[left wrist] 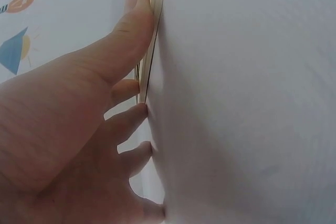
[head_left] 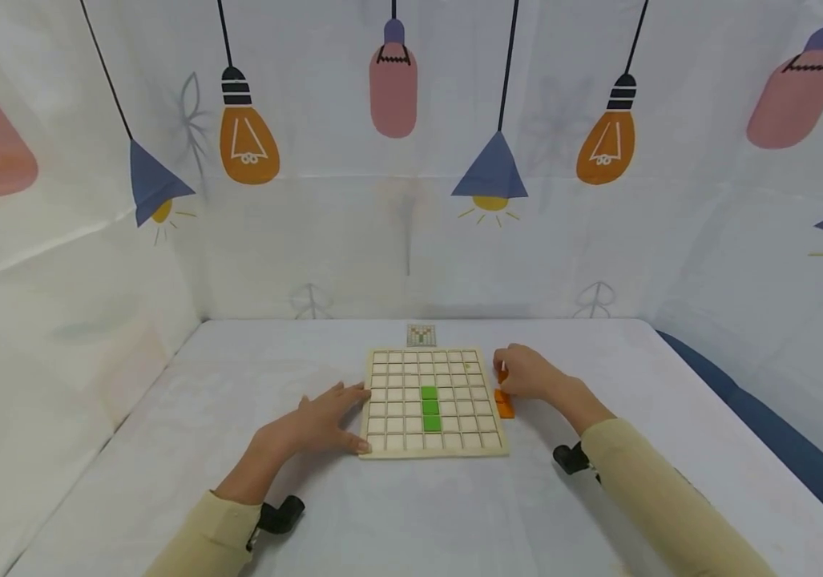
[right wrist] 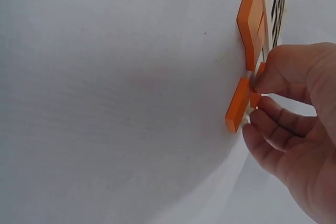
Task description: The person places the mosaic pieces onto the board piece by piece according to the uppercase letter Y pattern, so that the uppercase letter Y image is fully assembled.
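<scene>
A pale wooden grid board (head_left: 393, 407) lies on the table, with several green square tiles (head_left: 430, 407) in a short column near its middle. My left hand (head_left: 324, 421) rests along the board's left side, thumb at the near corner and fingers spread. In the left wrist view the thumb (left wrist: 131, 35) lies against the board's edge. Beside the board's right edge, my right hand (head_left: 530, 373) pinches an orange tile (right wrist: 255, 98) between thumb and fingertips, which partly hide it. More orange tiles (head_left: 504, 405) lie next to that hand, close to the board.
A small printed card (head_left: 421, 335) with a coloured grid pattern lies just behind the board. The white table (head_left: 440, 513) meets a white cloth backdrop (head_left: 411, 232) printed with lamps and bulbs at its back. Dark blue fabric (head_left: 764, 425) runs along the right edge.
</scene>
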Demonstrator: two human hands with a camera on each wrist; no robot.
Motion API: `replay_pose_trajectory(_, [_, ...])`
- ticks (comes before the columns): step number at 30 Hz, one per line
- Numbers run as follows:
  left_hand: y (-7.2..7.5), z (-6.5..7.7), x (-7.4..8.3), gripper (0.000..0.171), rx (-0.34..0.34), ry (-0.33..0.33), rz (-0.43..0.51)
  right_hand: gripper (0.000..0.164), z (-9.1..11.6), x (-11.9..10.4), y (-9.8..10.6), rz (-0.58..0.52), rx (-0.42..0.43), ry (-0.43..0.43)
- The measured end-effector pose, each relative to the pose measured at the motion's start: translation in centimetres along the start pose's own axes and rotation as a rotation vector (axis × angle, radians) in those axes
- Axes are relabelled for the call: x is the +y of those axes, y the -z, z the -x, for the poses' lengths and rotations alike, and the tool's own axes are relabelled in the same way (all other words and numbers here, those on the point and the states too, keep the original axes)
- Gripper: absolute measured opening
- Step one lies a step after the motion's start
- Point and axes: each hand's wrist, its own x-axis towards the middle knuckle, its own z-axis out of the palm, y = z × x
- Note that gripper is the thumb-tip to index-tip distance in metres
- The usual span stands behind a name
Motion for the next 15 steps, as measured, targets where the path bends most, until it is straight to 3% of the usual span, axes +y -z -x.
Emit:
replay_pose_trajectory(10, [-0.1,0.2,0.0,0.091,0.003,-0.011,0.016,0.03,-1.2,-0.6,0.0,-0.025,0.033,-0.026])
replay_pose_trajectory(15, [0.0,-0.1,0.1,0.09,0.01,-0.003,0.003,0.031,-1.9,-1.1,0.6,-0.021,0.051,0.023])
